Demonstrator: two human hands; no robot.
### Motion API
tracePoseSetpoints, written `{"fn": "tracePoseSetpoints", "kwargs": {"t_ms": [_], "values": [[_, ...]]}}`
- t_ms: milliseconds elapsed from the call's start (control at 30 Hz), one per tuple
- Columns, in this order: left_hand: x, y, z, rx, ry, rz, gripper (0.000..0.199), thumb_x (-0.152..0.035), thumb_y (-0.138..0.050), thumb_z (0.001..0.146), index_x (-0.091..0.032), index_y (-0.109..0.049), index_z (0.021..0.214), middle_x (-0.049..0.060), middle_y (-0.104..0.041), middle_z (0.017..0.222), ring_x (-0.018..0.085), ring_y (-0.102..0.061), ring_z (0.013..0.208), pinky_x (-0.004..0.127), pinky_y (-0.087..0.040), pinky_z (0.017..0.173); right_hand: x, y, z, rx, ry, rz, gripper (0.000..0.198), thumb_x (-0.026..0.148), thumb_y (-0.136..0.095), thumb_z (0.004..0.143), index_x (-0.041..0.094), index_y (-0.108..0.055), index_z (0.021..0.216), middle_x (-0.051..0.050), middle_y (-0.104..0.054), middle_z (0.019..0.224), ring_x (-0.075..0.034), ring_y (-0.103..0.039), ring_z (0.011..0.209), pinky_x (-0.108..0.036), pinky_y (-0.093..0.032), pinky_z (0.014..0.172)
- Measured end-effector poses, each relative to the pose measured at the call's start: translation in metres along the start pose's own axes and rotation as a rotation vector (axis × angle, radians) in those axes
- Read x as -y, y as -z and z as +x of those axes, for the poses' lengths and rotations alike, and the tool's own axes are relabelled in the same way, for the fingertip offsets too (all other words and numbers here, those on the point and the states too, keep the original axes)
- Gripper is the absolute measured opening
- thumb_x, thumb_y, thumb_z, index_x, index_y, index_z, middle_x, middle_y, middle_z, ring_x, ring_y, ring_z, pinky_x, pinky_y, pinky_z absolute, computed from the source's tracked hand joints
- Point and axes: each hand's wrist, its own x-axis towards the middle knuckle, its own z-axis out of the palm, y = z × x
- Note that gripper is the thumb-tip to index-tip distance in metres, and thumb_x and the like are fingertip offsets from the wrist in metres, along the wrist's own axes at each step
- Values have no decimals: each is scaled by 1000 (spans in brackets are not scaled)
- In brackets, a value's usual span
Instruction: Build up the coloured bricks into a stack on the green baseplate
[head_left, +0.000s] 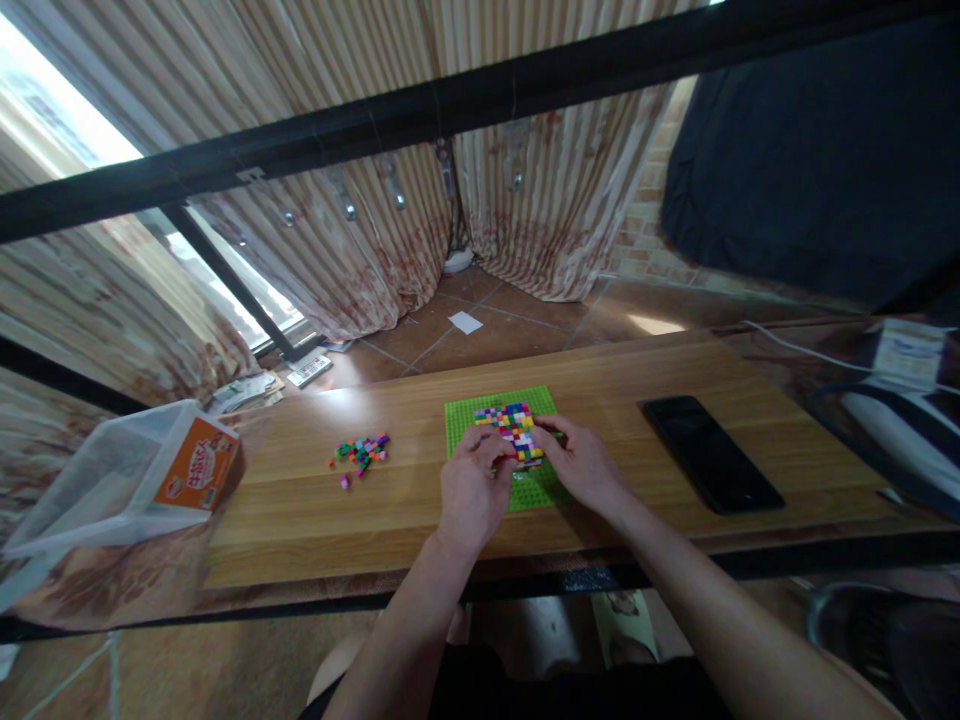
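Landmark: a flat, bright green studded plastic baseplate (466,428) lay on the long pale wooden tabletop (315,500), directly in front of you.
Work on the baseplate: a tight multicoloured patch of small plastic bricks (510,425) covered roughly the middle and far part of the baseplate; green studs showed bare along its left strip and near edge.
Your left hand (472,490): it rested on the baseplate's near left portion, fingers curled and pinched together at the patch's near left corner; whether a brick sat between the fingertips I cannot tell.
Your right hand (581,465): it rested on the baseplate's near right portion, fingertips drawn together against the patch's near right edge; any brick under them was hidden.
Supply: a small loose heap of coloured bricks (360,455) lay on the tabletop well to the left of the baseplate, touched by neither hand.
Progress, as a judgement: the patch looked partly built, with much baseplate uncovered and loose bricks unused.
Other things: a black rectangular phone (709,452) lay face up to the right of the baseplate; a clear plastic tub with an orange label (135,480) stood far to its left, off the tabletop's end.
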Motion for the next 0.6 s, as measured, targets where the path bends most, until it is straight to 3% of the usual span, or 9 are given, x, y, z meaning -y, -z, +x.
{"fn": "tracePoseSetpoints", "kwargs": {"t_ms": [133, 333, 600], "values": [[-1, -3, 0, -14, 18, 28, 11, -11, -61, 81, -22, -63, 78, 2, -63, 103, 15, -61, 95, 29, -48, 82, 1, -2, -2, 8, 3, 44, 36, 43, -51, 88, 19, -67, 109, -9, -73, 103, -22, -68, 86, -35, -51, 78], [0, -5, -1, -2, 20, 37, 11, -10, -61, 82, -21, -59, 78, 2, -64, 98, 16, -61, 92, 29, -48, 81, 5, -5, -7, 90, 8, 113, 54, 43, -61, 81, 20, -52, 129, -10, -65, 123, -23, -64, 101, -39, -49, 89], [4, -9, -2, -15, 42, 82, 23, -11, -58, 83, -22, -55, 103, 4, -64, 104, 20, -60, 98, 33, -48, 86, 7, -8, -7, 114, -40, 92, 60, 42, -64, 78, 20, -49, 132, -10, -63, 124, -24, -64, 100, -42, -48, 90]]}}
